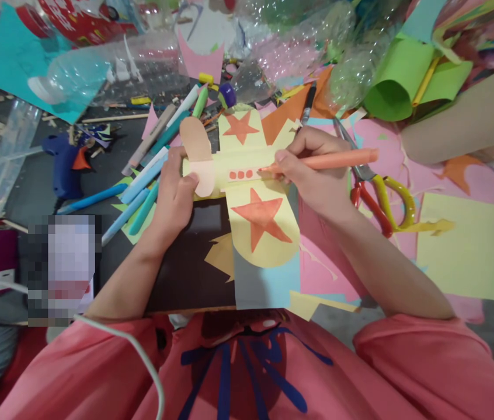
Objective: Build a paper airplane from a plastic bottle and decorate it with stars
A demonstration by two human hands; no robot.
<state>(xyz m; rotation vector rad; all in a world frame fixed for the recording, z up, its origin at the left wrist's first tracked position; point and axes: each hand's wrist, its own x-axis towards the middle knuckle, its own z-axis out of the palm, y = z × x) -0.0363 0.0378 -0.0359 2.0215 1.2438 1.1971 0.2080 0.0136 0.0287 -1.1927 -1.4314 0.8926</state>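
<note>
A pale yellow paper airplane model [261,243] lies before me, its rolled body running left to right. Orange stars mark both wings, and three small orange squares form a row on the body. My left hand [176,195] grips the left end of the body, thumb by the rounded peach tail piece [196,140]. In my right hand [317,169] is an orange marker [343,158], pinched between thumb and fingers. Its tip meets the body just right of the squares. Right of that hand are scissors [382,201] with red and yellow handles.
Several markers [142,175] and a blue glue gun [63,166] lie at left, near a pixelated phone-like object [69,256]. Clear plastic bottles [111,70] spread across the back. Another person's arm [461,116] reaches in at right, by a green paper roll [400,76]. Yellow paper [463,248] lies below.
</note>
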